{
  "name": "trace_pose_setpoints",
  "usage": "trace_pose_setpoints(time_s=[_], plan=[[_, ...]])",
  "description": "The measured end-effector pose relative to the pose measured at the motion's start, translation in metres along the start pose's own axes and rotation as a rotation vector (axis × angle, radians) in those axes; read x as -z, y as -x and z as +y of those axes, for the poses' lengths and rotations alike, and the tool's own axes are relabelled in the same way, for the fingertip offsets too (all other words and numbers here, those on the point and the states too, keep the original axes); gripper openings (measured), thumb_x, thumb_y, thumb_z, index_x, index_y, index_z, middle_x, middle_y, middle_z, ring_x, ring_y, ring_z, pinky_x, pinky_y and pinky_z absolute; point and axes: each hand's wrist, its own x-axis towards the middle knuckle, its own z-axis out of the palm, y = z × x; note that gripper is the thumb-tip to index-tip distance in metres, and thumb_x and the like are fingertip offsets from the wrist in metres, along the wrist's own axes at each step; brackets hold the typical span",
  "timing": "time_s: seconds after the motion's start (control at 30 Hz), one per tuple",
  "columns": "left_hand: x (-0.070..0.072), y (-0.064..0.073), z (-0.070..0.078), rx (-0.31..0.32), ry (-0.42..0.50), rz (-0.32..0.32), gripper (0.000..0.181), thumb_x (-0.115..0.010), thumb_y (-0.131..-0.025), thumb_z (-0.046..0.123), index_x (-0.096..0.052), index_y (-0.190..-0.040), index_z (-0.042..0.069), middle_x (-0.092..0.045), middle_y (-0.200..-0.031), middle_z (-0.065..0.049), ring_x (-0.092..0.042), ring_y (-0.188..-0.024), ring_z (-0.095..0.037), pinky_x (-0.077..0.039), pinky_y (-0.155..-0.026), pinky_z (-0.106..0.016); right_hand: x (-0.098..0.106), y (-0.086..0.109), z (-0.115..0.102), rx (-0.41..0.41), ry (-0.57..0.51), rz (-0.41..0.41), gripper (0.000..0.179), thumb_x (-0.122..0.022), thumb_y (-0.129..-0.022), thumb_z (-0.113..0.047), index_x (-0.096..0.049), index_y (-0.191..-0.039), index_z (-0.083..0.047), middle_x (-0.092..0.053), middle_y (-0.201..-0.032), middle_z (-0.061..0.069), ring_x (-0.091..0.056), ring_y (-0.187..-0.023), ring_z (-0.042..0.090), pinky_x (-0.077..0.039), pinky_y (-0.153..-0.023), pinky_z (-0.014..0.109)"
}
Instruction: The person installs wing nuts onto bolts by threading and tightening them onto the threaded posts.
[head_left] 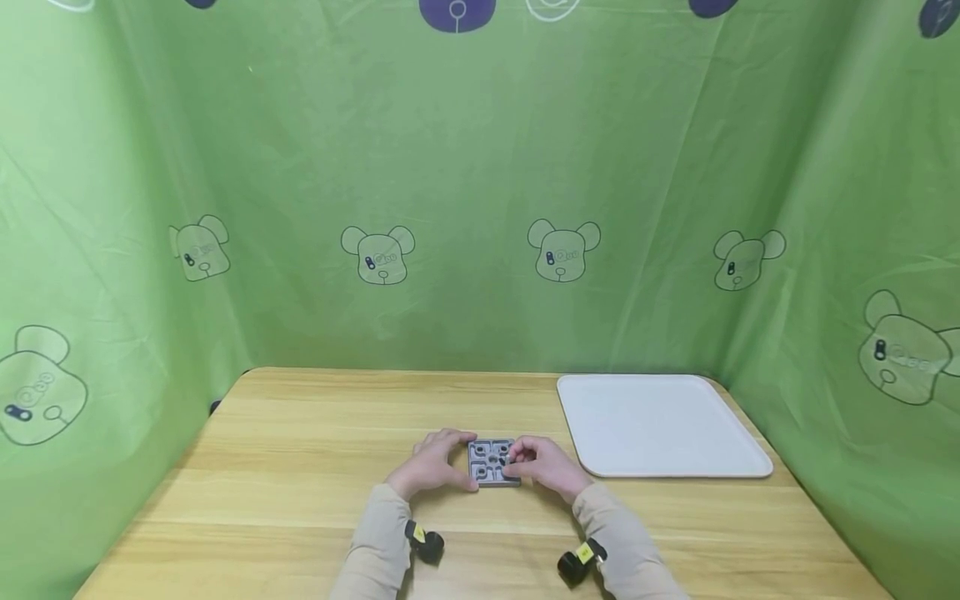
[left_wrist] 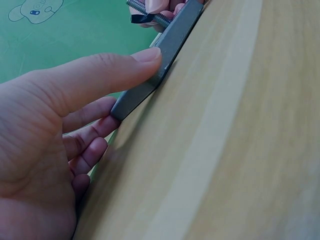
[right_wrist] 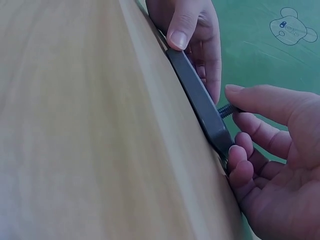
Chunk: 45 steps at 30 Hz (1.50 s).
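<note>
Plate (head_left: 492, 468) grey, square, grooved on top; screw (right_wrist: 228, 110) dark, threaded

Square grey plate (head_left: 492, 463), rigid-looking, seen laid on counter with recessed face up, at 6 o'clock of head view. Ring-shaped holes and dark grooves set into top face; one hole seen at centre, others toward corners; corners bevelled. Held at edges by left hand (head_left: 435, 463), thumb at 8 o'clock, fingers at 10 o'clock. Dark threaded screw (right_wrist: 228, 110) pinched in right hand (head_left: 547, 467), tilted over plate, toward 3 o'clock of centre hole. Whether seated in hole cannot be told.
</note>
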Motion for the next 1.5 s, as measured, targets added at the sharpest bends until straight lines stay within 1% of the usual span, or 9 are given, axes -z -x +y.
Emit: trace_pose_setpoints(time_s=[0.1, 0.23, 0.4, 0.6, 0.77, 0.9, 1.13, 1.4, 1.5], plan=[[0.000, 0.000, 0.000, -0.002, 0.001, 0.000, 0.086, -0.084, -0.064, 0.036, -0.051, -0.140, 0.016, -0.051, -0.144, -0.009, -0.040, -0.134, -0.032, -0.025, -0.111, -0.060, 0.000, 0.001, 0.001, 0.022, 0.011, 0.001, 0.021, -0.077, -0.077, -0.016, -0.062, -0.086, -0.006, -0.055, -0.076, -0.004, -0.048, -0.068, 0.011, -0.041, -0.055, 0.021], [0.001, 0.000, 0.000, -0.001, 0.007, -0.003, 0.086, -0.085, -0.064, 0.036, -0.050, -0.140, 0.016, -0.050, -0.144, -0.009, -0.040, -0.134, -0.032, -0.025, -0.111, -0.060, 0.001, -0.001, 0.002, 0.015, 0.016, -0.012, 0.023, -0.076, -0.078, -0.015, -0.062, -0.090, -0.002, -0.056, -0.078, -0.002, -0.048, -0.070, 0.012, -0.041, -0.055, 0.020], [0.000, 0.000, -0.001, 0.004, 0.015, -0.006, 0.087, -0.084, -0.064, 0.036, -0.050, -0.141, 0.016, -0.049, -0.145, -0.009, -0.039, -0.135, -0.032, -0.025, -0.111, -0.061, 0.007, -0.001, 0.002, -0.006, -0.037, -0.082, 0.031, -0.075, -0.080, -0.014, -0.061, -0.101, 0.004, -0.057, -0.084, 0.000, -0.050, -0.073, 0.012, -0.043, -0.055, 0.020], [0.001, 0.000, 0.000, 0.007, 0.016, -0.004, 0.087, -0.084, -0.065, 0.036, -0.049, -0.141, 0.016, -0.049, -0.145, -0.010, -0.039, -0.135, -0.034, -0.025, -0.111, -0.061, 0.015, -0.002, 0.008, 0.011, -0.106, -0.137, 0.028, -0.063, -0.087, -0.011, -0.061, -0.109, 0.006, -0.059, -0.091, 0.003, -0.052, -0.072, 0.011, -0.047, -0.059, 0.021], [0.000, 0.000, 0.000, 0.007, 0.014, -0.004, 0.087, -0.084, -0.065, 0.036, -0.049, -0.142, 0.016, -0.048, -0.146, -0.011, -0.038, -0.136, -0.034, -0.023, -0.112, -0.063, 0.016, -0.003, 0.011, 0.008, -0.112, -0.126, 0.025, -0.055, -0.090, -0.011, -0.061, -0.108, 0.006, -0.059, -0.091, 0.003, -0.052, -0.075, 0.012, -0.046, -0.061, 0.020], [0.001, 0.000, 0.000, 0.007, 0.010, -0.006, 0.086, -0.083, -0.066, 0.036, -0.048, -0.142, 0.016, -0.047, -0.147, -0.011, -0.038, -0.136, -0.035, -0.023, -0.111, -0.063, 0.014, -0.004, 0.011, -0.002, -0.096, -0.112, 0.025, -0.060, -0.089, -0.011, -0.062, -0.107, 0.005, -0.060, -0.091, 0.002, -0.053, -0.075, 0.011, -0.046, -0.061, 0.020], [0.001, 0.000, 0.000, 0.006, -0.003, -0.009, 0.087, -0.083, -0.066, 0.037, -0.047, -0.144, 0.016, -0.046, -0.147, -0.012, -0.038, -0.136, -0.035, -0.025, -0.110, -0.063, 0.013, -0.003, 0.007, -0.004, -0.064, -0.107, 0.032, -0.069, -0.085, -0.011, -0.063, -0.111, 0.006, -0.061, -0.090, 0.003, -0.052, -0.075, 0.009, -0.044, -0.056, 0.018], [0.001, 0.000, 0.000, 0.007, -0.004, -0.013, 0.088, -0.083, -0.066, 0.037, -0.047, -0.144, 0.016, -0.046, -0.148, -0.012, -0.038, -0.136, -0.035, -0.024, -0.110, -0.063, 0.010, 0.005, -0.008, 0.016, -0.029, -0.095, 0.030, -0.066, -0.086, -0.005, -0.062, -0.111, 0.011, -0.061, -0.091, 0.009, -0.050, -0.075, 0.010, -0.042, -0.056, 0.018], [0.001, 0.000, 0.000, 0.010, -0.004, -0.014, 0.088, -0.083, -0.066, 0.037, -0.047, -0.144, 0.017, -0.046, -0.148, -0.012, -0.037, -0.136, -0.035, -0.024, -0.110, -0.064, 0.009, 0.006, -0.010, 0.015, -0.013, -0.085, 0.029, -0.066, -0.085, -0.004, -0.062, -0.110, 0.011, -0.060, -0.089, 0.008, -0.050, -0.074, 0.010, -0.042, -0.055, 0.018]])
